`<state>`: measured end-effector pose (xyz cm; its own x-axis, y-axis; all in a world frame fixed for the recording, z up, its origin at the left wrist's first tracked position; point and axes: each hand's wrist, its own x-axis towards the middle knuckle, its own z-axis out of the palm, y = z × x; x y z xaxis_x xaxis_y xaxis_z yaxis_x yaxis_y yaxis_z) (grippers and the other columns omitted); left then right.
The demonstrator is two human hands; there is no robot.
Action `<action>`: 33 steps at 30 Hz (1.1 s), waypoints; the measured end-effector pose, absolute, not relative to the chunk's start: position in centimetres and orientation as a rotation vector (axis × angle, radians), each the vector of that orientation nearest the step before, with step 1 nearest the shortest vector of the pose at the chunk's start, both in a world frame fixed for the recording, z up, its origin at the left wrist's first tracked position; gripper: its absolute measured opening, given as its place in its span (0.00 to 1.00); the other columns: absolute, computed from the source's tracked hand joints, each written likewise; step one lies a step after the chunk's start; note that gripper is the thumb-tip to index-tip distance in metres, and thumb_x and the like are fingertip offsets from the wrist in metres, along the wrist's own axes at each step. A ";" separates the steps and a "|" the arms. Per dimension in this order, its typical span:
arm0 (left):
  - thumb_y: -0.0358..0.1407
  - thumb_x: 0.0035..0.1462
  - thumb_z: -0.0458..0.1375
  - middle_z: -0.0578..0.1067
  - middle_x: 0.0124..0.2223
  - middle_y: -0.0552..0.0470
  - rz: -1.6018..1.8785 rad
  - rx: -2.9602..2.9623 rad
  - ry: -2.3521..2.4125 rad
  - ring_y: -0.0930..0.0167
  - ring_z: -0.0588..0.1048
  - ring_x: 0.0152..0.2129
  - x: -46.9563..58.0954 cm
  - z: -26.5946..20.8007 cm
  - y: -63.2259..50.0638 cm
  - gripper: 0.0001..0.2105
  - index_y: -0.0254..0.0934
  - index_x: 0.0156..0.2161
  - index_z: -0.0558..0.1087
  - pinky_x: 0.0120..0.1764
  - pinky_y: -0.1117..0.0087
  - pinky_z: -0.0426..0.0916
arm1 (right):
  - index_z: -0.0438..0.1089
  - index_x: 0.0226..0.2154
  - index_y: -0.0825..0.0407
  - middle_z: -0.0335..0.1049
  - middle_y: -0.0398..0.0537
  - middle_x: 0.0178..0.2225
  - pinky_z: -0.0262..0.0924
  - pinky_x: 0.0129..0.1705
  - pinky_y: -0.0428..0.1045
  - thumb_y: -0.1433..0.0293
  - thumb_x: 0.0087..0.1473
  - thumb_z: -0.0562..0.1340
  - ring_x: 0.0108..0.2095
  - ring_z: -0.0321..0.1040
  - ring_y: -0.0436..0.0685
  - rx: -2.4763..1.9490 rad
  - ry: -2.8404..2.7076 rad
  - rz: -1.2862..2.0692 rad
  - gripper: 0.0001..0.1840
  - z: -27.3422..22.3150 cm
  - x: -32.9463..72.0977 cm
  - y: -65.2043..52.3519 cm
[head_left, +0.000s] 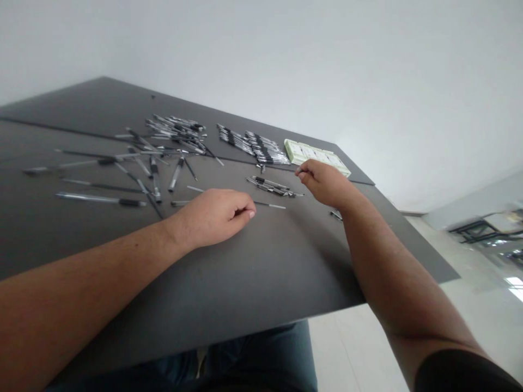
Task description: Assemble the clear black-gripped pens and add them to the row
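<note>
- The left hand [214, 215] rests on the dark desk [261, 272], its grip curled together with thumb and forefinger pinched at the near end of a thin pen refill [269, 205] that lies flat on the desk and points away to the right.
- The right hand [324, 182] sits further back, its grip closed loosely; the fingertips seem to pinch a small dark part, too small to identify.
- Just left of the right hand lies a small cluster of pens [272, 187], near the refill but apart from it.
- Behind the right hand, a flat pale-green box [316, 155] lies by the desk's far edge.
- Left of the box, two tidy rows of pens [253, 144] lie side by side.
- Further left, loose pens and pen barrels [159, 158] are scattered over the desk.
- A small dark piece [335, 214] lies by the right wrist.
</note>
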<state>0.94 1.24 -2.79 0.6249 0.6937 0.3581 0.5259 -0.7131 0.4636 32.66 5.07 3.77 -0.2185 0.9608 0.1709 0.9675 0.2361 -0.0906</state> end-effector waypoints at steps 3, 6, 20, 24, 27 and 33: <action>0.39 0.68 0.56 0.87 0.38 0.51 0.783 2.524 0.993 0.64 0.83 0.36 0.9 -2.8 1.2 0.13 0.41 0.41 0.83 0.40 0.64 0.70 | 0.82 0.48 0.52 0.85 0.55 0.45 0.66 0.48 0.52 0.64 0.70 0.61 0.44 0.77 0.63 -1.831 -2.367 -0.056 0.15 2.5 31.9 4.5; 0.40 0.69 0.55 0.88 0.41 0.50 0.842 2.508 1.015 0.64 0.84 0.38 0.8 -2.7 1.2 0.13 0.41 0.42 0.83 0.42 0.64 0.71 | 0.83 0.47 0.51 0.84 0.54 0.45 0.66 0.49 0.52 0.65 0.68 0.64 0.45 0.78 0.62 -1.750 -2.522 0.011 0.13 1.2 30.9 3.8; 0.45 0.70 0.55 0.88 0.44 0.49 0.885 2.444 1.164 0.62 0.84 0.42 0.2 -2.0 1.2 0.15 0.42 0.44 0.83 0.45 0.64 0.72 | 0.78 0.50 0.51 0.82 0.63 0.51 0.69 0.48 0.55 0.63 0.75 0.59 0.48 0.81 0.67 -1.825 -2.715 -0.192 0.14 -1.3 27.6 2.2; 0.42 0.69 0.57 0.86 0.41 0.50 1.007 2.362 1.298 0.64 0.82 0.38 0.1 -1.7 1.4 0.13 0.40 0.47 0.82 0.45 0.64 0.74 | 0.77 0.49 0.49 0.81 0.61 0.52 0.69 0.52 0.55 0.64 0.75 0.58 0.51 0.80 0.67 -1.789 -2.635 -0.146 0.12 -1.5 28.2 2.3; 0.41 0.67 0.61 0.83 0.38 0.52 1.139 2.208 1.384 0.66 0.80 0.34 0.0 -2.1 2.2 0.15 0.39 0.55 0.78 0.42 0.64 0.75 | 0.75 0.50 0.51 0.79 0.61 0.53 0.68 0.58 0.56 0.65 0.75 0.57 0.54 0.77 0.68 -1.689 -2.570 -0.063 0.12 -1.1 28.5 2.3; 0.42 0.66 0.63 0.83 0.37 0.51 1.129 1.897 1.253 0.69 0.79 0.27 0.2 -3.0 2.9 0.16 0.38 0.56 0.76 0.31 0.68 0.75 | 0.74 0.49 0.47 0.78 0.58 0.49 0.67 0.60 0.56 0.67 0.74 0.57 0.55 0.75 0.67 -1.535 -2.546 0.053 0.10 -0.1 28.1 1.5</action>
<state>0.21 2.86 -3.04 0.1947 0.9250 0.3263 0.4203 -0.3793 0.8243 28.11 1.47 -0.12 -0.4564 0.8809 0.1252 0.8749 0.4699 -0.1171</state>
